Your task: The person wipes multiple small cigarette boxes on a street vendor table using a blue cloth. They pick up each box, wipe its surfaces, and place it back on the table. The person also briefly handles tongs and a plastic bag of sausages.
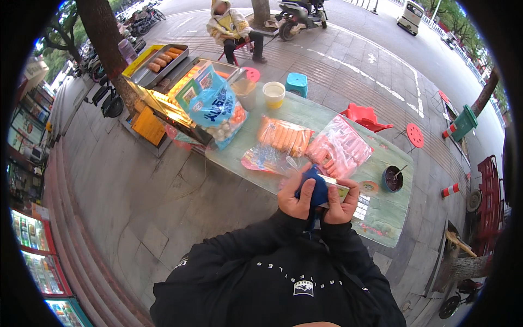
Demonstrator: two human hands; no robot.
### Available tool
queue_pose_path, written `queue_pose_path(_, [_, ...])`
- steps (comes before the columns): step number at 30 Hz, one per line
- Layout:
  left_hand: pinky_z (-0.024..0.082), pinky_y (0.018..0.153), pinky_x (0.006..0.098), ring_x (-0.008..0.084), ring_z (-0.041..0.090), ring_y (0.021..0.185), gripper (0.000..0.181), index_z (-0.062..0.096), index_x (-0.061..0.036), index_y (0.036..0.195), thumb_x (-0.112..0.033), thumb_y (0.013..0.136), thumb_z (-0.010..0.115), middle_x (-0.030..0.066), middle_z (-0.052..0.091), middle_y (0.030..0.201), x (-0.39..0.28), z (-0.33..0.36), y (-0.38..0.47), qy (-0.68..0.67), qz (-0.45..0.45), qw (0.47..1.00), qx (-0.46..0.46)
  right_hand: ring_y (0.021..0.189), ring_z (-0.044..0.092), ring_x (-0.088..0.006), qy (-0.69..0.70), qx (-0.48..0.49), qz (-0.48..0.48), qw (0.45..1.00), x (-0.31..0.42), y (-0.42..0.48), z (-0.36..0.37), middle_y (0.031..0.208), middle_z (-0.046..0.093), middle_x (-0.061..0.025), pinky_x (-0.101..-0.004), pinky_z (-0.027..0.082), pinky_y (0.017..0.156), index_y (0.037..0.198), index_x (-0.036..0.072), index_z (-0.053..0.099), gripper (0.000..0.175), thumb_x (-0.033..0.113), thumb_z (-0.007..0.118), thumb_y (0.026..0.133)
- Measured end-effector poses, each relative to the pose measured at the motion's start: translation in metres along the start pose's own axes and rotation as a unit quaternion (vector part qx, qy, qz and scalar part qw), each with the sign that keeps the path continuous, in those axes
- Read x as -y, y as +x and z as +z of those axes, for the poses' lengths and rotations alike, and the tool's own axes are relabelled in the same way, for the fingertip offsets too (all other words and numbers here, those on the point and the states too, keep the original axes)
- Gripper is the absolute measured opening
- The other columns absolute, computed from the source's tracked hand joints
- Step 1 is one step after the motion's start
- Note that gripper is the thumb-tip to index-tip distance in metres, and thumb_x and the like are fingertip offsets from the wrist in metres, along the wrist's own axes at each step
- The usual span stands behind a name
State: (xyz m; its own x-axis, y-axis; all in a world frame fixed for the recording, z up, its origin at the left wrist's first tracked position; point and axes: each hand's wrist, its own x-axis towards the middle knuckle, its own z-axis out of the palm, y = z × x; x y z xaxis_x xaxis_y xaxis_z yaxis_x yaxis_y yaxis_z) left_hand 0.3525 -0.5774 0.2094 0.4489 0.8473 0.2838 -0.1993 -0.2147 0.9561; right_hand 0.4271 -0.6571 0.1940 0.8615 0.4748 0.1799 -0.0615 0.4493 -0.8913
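Observation:
In front of my chest, my left hand (pixel 297 195) grips a bunched dark blue cloth (pixel 314 189). The cloth lies against a small flat white-and-green box or card (pixel 338 191), which my right hand (pixel 342 201) holds between thumb and fingers. Both hands are above the near edge of a green marbled table (pixel 380 222). Just beyond them lie a clear pack of orange sausages (pixel 284 137) and a plastic bag of pink wrapped sausages (pixel 341 145). A dark bowl (pixel 393 179) with a utensil in it stands to the right.
A lit sausage grill (pixel 163 108) with a metal tray (pixel 165 65) stands at the left, beside a blue printed bag (pixel 218 108). A white-and-yellow cup (pixel 273 95) stands on the far side. Beyond are a blue stool (pixel 296 83), a red chair (pixel 363 116) and a seated person (pixel 231 28).

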Motion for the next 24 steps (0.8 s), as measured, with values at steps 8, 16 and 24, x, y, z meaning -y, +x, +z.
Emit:
queue_pose_path(8, [0.047,0.084,0.0288,0.0144,0.058,0.096,0.031,0.056,0.0009,0.119,-0.023,0.101,0.047,0.0103,0.064,0.107,0.011,0.017,0.020,-0.099,-0.147,0.983,-0.051,0.095,0.055,-0.0130,-0.194,0.061,-0.122,0.971,0.004,0.001,0.012,0.111,0.057,-0.0089,-0.0257,0.046,0.085,0.129,0.001,0.044,0.044,0.006,0.063,0.089])
queue_pose_path(16, [0.051,0.083,0.0348,0.0237,0.061,0.100,0.028,0.052,-0.0010,0.119,-0.017,0.097,0.045,0.0134,0.061,0.111,0.028,0.033,0.011,-0.050,-0.058,0.993,0.093,0.118,0.056,-0.0278,-0.219,0.067,-0.189,0.955,0.012,0.005,-0.001,0.120,0.062,-0.0197,-0.0353,0.040,0.102,0.121,-0.005,0.057,0.040,0.001,0.067,0.082])
queue_pose_path(24, [0.049,0.086,0.0362,0.0278,0.064,0.101,0.039,0.055,-0.0021,0.118,-0.018,0.084,0.065,0.0132,0.065,0.106,0.036,0.012,0.033,0.148,0.122,0.947,0.257,0.104,0.065,-0.0281,-0.309,0.067,-0.176,0.932,0.016,-0.001,-0.023,0.110,0.065,-0.0203,-0.0334,0.049,0.089,0.124,0.002,0.058,0.048,0.004,0.071,0.077])
